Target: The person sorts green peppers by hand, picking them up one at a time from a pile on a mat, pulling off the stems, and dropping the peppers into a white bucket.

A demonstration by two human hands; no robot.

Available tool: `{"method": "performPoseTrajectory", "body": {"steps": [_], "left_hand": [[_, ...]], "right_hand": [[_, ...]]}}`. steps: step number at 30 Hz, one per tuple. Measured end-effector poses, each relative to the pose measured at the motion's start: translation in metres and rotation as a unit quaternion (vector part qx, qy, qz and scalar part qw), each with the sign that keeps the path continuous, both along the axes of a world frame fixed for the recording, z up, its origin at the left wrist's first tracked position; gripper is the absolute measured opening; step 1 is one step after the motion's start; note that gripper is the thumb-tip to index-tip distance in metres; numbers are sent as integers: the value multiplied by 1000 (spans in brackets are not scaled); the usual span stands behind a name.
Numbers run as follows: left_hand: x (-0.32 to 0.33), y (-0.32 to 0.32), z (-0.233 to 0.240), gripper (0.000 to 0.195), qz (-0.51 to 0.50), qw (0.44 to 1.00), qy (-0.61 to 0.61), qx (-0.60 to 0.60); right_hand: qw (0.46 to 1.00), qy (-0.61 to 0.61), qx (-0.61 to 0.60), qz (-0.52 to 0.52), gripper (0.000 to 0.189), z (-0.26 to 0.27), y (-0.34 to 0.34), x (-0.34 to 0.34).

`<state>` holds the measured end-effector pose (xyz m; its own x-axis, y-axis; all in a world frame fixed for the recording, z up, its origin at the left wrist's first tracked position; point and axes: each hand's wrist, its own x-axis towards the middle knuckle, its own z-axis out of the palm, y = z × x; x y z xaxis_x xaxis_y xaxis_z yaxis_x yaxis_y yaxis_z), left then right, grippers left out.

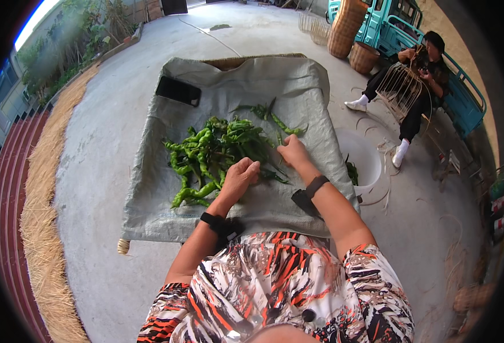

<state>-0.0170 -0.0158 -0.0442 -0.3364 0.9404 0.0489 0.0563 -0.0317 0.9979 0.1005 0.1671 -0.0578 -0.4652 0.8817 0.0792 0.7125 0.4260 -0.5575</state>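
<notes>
A heap of long, twisted green peppers (202, 150) lies on a grey woven plastic sheet (157, 171) draped over a low stand. At the heap's near right edge is my left hand (241, 178), its fingers curled and thumb pressed to them; whether anything is pinched there I cannot tell. To its right and farther away, my right hand (295, 152) has its fingertips closed about a slim green pepper (279, 138), mostly covered by the fingers. A few separate peppers (288, 126) lie just beyond that hand.
A black phone (179, 91) lies at the sheet's far left. Right of the stand is a white plastic tub (369, 160) with some green peppers (351, 173) inside. A seated person (434, 73) holds a wicker frame (402, 90) near woven baskets (363, 58) and a teal cargo vehicle (462, 96).
</notes>
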Motion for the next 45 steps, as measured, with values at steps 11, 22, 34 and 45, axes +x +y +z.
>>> {"method": "performPoseTrajectory", "body": {"steps": [11,22,34,45], "left_hand": [[-9,-2,-11,31,60,993,-99,25],[-7,-4,-1,17,49,990,-124,38],[-7,2,-7,14,11,998,-53,15],[-3,7,-7,14,-21,1000,0,-4]], "right_hand": [[934,147,-111,306,26,52,-84,33],[745,461,-476,73,22,55,-48,96],[742,509,-434,37,35,68,-7,71],[975,-166,132,66,44,24,21,5]]}}
